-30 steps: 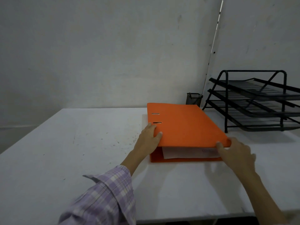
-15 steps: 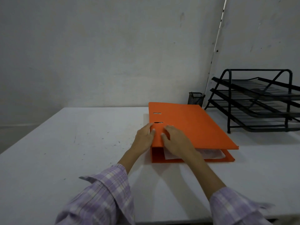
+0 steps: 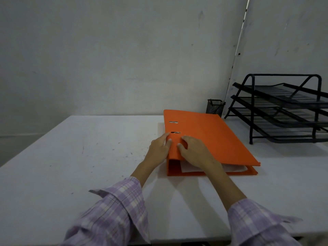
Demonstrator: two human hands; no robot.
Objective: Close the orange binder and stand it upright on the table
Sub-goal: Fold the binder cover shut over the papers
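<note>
The orange binder (image 3: 211, 137) lies flat on the white table (image 3: 88, 157), its cover down over white sheets that show at the near edge. My left hand (image 3: 157, 150) clasps the near end of the spine from the left, fingers curled over the top edge. My right hand (image 3: 194, 151) rests on the cover just right of the spine, fingers bent and pressing down near the lower metal slot.
A black three-tier wire letter tray (image 3: 284, 110) stands at the back right of the table. A small black mesh pen cup (image 3: 215, 107) sits behind the binder by the wall. Bare tabletop spreads to the left and in front.
My right hand has left the binder's near right corner and now sits on the cover beside the spine. The left hand stays on the spine. The cover lies flatter.
</note>
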